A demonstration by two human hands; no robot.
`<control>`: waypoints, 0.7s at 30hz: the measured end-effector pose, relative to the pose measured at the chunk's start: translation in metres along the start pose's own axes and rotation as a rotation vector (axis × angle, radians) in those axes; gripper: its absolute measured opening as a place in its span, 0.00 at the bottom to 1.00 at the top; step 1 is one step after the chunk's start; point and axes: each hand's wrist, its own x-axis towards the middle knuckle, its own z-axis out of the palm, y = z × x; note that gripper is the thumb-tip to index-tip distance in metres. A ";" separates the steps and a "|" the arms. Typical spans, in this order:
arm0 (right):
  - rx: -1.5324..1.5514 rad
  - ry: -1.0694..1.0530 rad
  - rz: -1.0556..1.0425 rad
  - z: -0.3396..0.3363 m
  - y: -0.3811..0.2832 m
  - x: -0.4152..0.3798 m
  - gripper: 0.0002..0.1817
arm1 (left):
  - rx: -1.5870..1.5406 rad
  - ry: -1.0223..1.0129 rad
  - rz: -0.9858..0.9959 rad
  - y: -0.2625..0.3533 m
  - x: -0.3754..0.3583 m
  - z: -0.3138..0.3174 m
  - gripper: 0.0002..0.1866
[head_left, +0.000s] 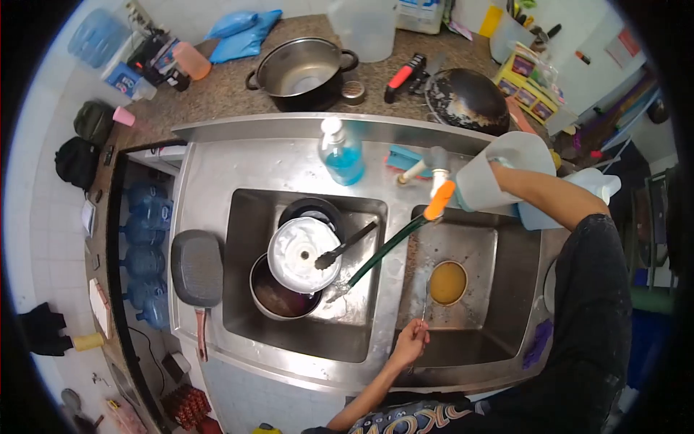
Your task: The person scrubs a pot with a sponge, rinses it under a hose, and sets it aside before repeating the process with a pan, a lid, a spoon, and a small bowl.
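My left hand [410,343] is closed on a thin metal utensil [425,307] over the front of the right basin. The utensil's far end reaches the left edge of a round, metal-rimmed thing [448,283] with a yellow-brown inside. My right arm reaches into a translucent white plastic container [481,181] at the basin's back right corner, so that hand's fingers are hidden. Close to the container, a green hose [390,246] with an orange end [439,200] runs from the tap [438,173] toward the left basin.
A black-headed utensil [340,249] crosses a white round piece [296,253] above a pot [282,293] in the left basin. A square grill pan [196,269] lies at the left; a blue soap bottle [342,159] stands behind. Further back are a large pot [300,69] and blackened pan [468,100].
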 end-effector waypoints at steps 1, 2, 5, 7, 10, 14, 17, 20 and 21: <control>0.000 -0.020 -0.018 -0.001 0.004 0.002 0.23 | -0.026 -0.008 0.019 0.004 0.000 -0.002 0.07; -0.007 -0.037 -0.033 -0.002 0.007 0.004 0.24 | -0.055 -0.020 0.045 0.008 0.000 -0.003 0.07; -0.047 -0.082 -0.108 -0.004 0.009 0.006 0.26 | -0.115 0.035 0.149 0.041 -0.012 -0.001 0.12; 0.016 -0.029 -0.047 -0.026 -0.009 -0.019 0.24 | -0.172 0.052 0.144 0.052 -0.030 -0.007 0.14; 0.103 0.327 0.067 -0.069 -0.041 -0.098 0.23 | -0.211 0.034 0.151 0.067 -0.037 -0.019 0.16; 0.200 0.989 0.118 -0.069 -0.126 -0.188 0.30 | -0.230 0.007 0.213 0.077 -0.041 -0.022 0.14; 0.626 0.999 0.061 0.012 -0.208 -0.201 0.31 | -0.065 0.021 0.288 0.082 -0.046 -0.014 0.09; 0.939 1.026 0.031 0.107 -0.303 -0.164 0.29 | 0.360 0.160 0.768 0.056 -0.022 -0.008 0.09; 1.032 1.034 0.161 0.124 -0.335 -0.152 0.26 | 0.509 0.252 0.804 0.069 -0.041 0.003 0.09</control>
